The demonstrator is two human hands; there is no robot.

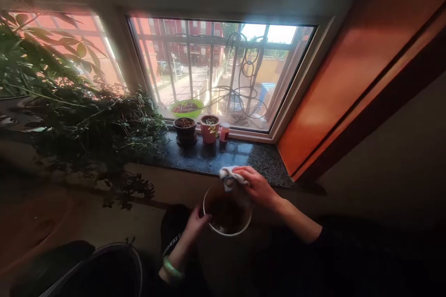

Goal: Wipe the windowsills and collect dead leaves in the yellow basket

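Observation:
My left hand [197, 223] grips a round pot [206, 202] with a pale rim by its left side, the thumb over the edge. Inside, the pot is dark and its contents cannot be made out. In my right hand [259, 189] is a bunched white cloth [230, 176], pinched by the fingers at the pot's far rim. The cloth hangs just in front of the edge of a dark stone windowsill [205, 160]. A green bangle [172, 268] circles my left wrist.
On the sill stand a black pot [186, 131], a pink pot [209, 131] with a small plant and a small pink-and-white bottle [225, 132]. Leafy plants [94, 120] crowd the left. Behind is a barred window [223, 74]; a dark bucket-like container [104, 269] sits lower left.

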